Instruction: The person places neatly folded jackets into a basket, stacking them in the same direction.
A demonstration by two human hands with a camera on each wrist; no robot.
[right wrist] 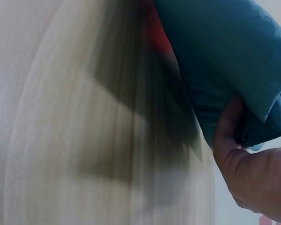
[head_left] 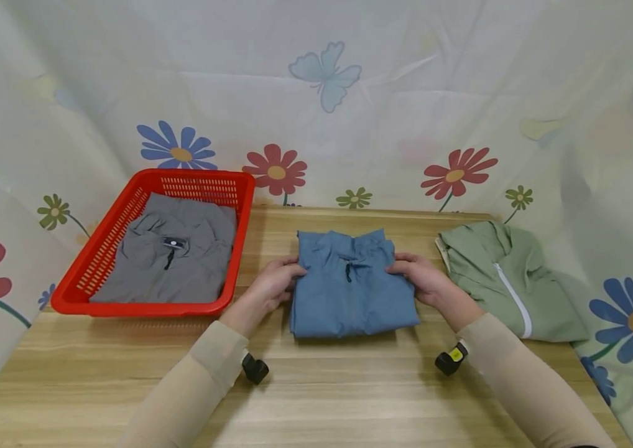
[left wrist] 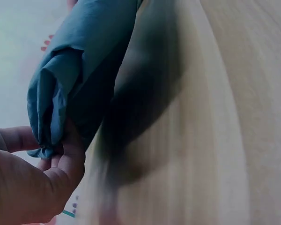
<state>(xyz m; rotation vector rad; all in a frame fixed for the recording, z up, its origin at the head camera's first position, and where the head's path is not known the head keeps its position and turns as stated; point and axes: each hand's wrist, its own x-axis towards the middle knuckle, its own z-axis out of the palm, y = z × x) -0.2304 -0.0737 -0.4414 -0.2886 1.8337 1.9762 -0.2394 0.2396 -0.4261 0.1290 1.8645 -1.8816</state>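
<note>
Between both hands is a folded blue jacket [head_left: 350,298] with a dark zipper pull at its collar. The left hand [head_left: 276,283] grips its left side, thumb on top and fingers beneath; in the left wrist view the folded layers of the jacket [left wrist: 93,28] are pinched by the left hand [left wrist: 33,183]. At the opposite side the right hand [head_left: 420,277] holds the edge in the same way. The right wrist view has the right hand [right wrist: 253,173] gripping a corner of the jacket [right wrist: 225,56], which is lifted off the table and casts a shadow below.
To the left stands a red plastic basket [head_left: 148,308] with a folded grey jacket [head_left: 182,274] in it. A green jacket [head_left: 495,280] with a white zipper lies at the right on the wooden table [head_left: 350,398]. A flower-print curtain [head_left: 383,143] hangs behind.
</note>
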